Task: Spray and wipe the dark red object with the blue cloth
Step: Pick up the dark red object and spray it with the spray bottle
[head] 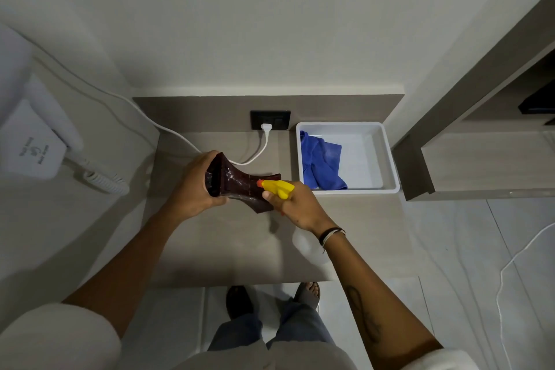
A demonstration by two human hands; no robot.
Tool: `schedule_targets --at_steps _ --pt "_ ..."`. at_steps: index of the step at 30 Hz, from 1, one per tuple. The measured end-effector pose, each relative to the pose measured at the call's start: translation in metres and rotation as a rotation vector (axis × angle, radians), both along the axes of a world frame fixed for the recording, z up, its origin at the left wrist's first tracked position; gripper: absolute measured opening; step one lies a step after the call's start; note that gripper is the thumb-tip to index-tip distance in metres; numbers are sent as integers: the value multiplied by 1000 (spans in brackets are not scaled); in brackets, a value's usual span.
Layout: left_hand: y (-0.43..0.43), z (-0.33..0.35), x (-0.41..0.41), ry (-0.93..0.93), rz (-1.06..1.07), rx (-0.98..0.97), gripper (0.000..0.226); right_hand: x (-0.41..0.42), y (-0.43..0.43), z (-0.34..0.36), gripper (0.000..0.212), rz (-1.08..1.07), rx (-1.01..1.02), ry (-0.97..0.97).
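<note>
**newbie_cleans:** so for the spraying bit, what am I actually aiming for here?

**mop_veteran:** Going left to right. Left hand, at about 9 o'clock from the middle of the surface, has its grip wrapped around the wide flared end of the dark red object, holding it up off the surface and lying sideways. Good, keep it lifted so mist doesn't pool underneath. I'd rotate it a bit between squirts so every face gets wet, the flared ends too.

**newbie_cleans:** and the sprayer?

**mop_veteran:** Right hand is closed around the spray bottle, yellow head with the orange nozzle nearly touching the object's waist. I'd say that's too close, back it off for a wider mist. Can't tell if the trigger's squeezed.

**newbie_cleans:** cloth?

**mop_veteran:** Blue cloth is crumpled in the white tray at roughly 2 o'clock, untouched. Mind the plugged-in outlet at 12, aim away from it.
</note>
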State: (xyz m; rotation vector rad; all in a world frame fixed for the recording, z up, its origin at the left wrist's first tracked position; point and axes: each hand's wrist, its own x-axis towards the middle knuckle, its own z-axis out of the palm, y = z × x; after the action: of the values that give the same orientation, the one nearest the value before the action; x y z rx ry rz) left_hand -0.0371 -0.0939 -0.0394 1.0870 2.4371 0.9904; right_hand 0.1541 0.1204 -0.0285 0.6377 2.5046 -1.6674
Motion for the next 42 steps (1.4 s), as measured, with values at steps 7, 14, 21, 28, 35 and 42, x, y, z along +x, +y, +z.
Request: schedule_targets --at_steps 7,14,21,28,35,42 --pt "-4 6 3 -59 46 -149 117 7 22 -8 45 -54 248 -89" --pt "14 28 9 -185 312 -236 106 19 37 -13 45 -24 174 -49" --pt "36 45 15 -183 394 -395 85 19 34 -16 46 19 153 -3" --pt "40 34 23 -21 306 -430 67 21 34 -21 45 35 138 -23" --pt "27 32 14 -76 197 -432 92 13 27 -19 40 61 109 25" --pt "16 47 -1 -100 -37 -557 141 6 18 -14 42 83 96 57"
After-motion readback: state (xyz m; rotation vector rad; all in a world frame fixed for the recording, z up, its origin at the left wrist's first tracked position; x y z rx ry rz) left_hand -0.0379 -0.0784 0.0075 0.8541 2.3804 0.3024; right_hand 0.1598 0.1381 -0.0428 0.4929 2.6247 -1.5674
